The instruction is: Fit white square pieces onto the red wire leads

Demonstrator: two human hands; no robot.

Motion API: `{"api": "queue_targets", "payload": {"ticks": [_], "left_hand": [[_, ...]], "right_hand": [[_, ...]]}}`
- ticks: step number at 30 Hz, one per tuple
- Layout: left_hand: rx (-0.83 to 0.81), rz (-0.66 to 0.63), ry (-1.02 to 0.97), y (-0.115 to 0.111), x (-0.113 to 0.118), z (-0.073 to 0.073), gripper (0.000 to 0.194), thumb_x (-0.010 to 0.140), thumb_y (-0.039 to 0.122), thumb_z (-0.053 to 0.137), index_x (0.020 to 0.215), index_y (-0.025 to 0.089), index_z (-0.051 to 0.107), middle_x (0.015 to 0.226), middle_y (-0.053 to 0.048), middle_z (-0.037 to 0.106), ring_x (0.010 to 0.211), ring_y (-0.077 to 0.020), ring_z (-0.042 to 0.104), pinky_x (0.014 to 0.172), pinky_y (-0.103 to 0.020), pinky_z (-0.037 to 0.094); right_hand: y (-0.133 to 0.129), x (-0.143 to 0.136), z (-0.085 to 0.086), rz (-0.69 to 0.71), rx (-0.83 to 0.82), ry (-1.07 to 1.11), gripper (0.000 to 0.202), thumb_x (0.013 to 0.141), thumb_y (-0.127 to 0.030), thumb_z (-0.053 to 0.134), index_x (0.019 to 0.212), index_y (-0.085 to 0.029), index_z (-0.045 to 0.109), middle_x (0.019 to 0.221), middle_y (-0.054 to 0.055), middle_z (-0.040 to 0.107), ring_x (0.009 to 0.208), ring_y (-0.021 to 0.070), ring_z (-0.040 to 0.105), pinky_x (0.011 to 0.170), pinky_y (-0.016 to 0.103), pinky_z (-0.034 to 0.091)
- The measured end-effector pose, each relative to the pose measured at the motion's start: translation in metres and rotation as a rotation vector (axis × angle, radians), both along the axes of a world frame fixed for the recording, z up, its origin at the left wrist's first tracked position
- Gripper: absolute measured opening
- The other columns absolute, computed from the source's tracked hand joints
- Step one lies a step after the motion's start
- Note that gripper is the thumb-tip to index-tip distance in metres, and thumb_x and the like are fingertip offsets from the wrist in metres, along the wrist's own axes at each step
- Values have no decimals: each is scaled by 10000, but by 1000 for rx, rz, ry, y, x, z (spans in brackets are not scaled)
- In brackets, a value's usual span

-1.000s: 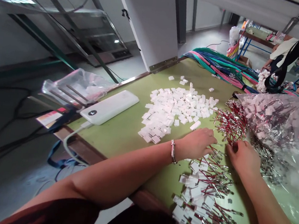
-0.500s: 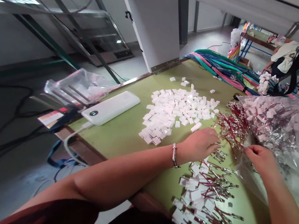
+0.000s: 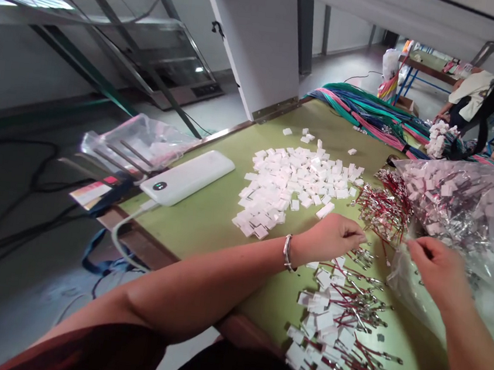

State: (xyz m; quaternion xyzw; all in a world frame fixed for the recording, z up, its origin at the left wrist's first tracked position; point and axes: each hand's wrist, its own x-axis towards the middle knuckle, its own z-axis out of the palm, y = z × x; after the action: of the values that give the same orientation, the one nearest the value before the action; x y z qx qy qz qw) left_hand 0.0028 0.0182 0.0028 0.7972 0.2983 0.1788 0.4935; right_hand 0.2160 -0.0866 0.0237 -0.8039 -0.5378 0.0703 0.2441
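Smooth tabletop (image 3: 206, 219) bears boxy connectors (image 3: 305, 173) beside thin wires (image 3: 384, 208).

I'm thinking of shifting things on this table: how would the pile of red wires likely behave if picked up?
The pile of red wires would probably sag, since it looks thin-stranded and bent every way. Pulling one wire may drag others, as they cross and overlap.

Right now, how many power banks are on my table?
1: the power bank lies on the table, left of the loose white connectors; any under the right-hand plastic bag might be hidden.
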Motion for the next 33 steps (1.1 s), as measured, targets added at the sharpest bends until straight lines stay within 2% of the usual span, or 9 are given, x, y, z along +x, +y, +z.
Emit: {"api": "queue_targets", "payload": {"ticks": [2,5,8,11,15,20,24,30,33], "left_hand": [[-70,9,0,-1,0,3,272,841,326,524,714,143,681,616,-9,633,498,-69,491,496,-210,394],[-143,42,-6,-1,0,6,260,829,315,530,704,141,677,656,-21,661,512,-67,520,514,-206,415],[-260,30,-30,0,1,8,295,847,354,528,719,135,680,672,-35,668,521,-72,553,526,-205,449],[-394,26,-113,0,2,8,301,861,385,531,855,128,688,773,-61,692,564,-84,596,560,-218,493],[-509,45,-237,0,3,5,301,847,395,573,884,115,677,801,-75,694,585,-95,611,609,-250,524],[-644,16,-445,-2,3,1,237,817,340,644,913,133,709,855,-67,709,635,-75,597,651,-236,507],[-726,21,-488,-8,3,0,194,785,311,699,876,143,734,797,-53,717,578,-50,540,602,-205,462],[-762,72,-495,-12,3,1,149,790,305,707,780,160,737,813,-60,727,729,-108,612,706,-248,498],[-839,58,-540,-13,2,0,161,815,299,684,794,143,719,796,-59,713,724,-105,620,709,-247,492]], "right_hand": [[-2,4,5,-83,106,-34,364,821,-508,501,717,-192,648,494,-19,523,454,127,429,479,249,307],[0,1,5,-3,164,-94,364,829,-487,493,729,-177,655,567,13,585,495,134,457,518,260,335],[-1,-12,1,41,178,34,363,832,-492,506,751,-175,661,587,6,587,513,131,468,531,254,361],[-5,-28,-2,36,193,198,346,835,-491,521,779,-179,660,598,-8,576,525,129,481,529,245,386],[-7,-46,-12,160,195,254,315,843,-455,523,715,-188,630,579,-21,543,531,125,470,525,239,391],[-6,-59,-29,230,112,406,306,848,-452,527,708,-192,606,572,-21,554,517,127,490,501,237,413],[-9,-63,-36,282,-32,571,314,867,-463,508,754,-193,621,551,-13,567,478,137,507,458,245,429],[-11,-64,-28,384,-10,506,337,866,-430,513,642,-194,599,529,-14,540,493,136,495,479,243,415],[-10,-67,-23,413,-1,462,336,871,-392,505,611,-193,579,508,-26,515,490,121,474,490,230,396]]}}
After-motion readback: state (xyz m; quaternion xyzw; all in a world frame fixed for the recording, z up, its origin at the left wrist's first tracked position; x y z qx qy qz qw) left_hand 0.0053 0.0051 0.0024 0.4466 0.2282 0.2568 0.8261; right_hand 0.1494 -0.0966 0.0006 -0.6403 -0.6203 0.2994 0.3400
